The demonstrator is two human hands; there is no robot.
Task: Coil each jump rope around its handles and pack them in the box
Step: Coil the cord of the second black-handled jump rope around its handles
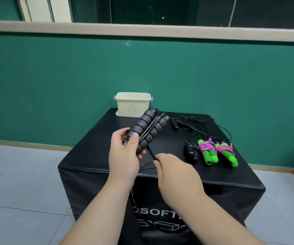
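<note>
Handles gripped by left hand; right hand pinches cord.

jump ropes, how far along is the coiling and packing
Done: two green-handled ropes and a small black rope lie coiled on the table. In hand: the left hand grips the grey foam handles while the right hand pinches their cord. Still to do: the thin black rope by the box is loose, and the coiled ones sit outside it.
</note>
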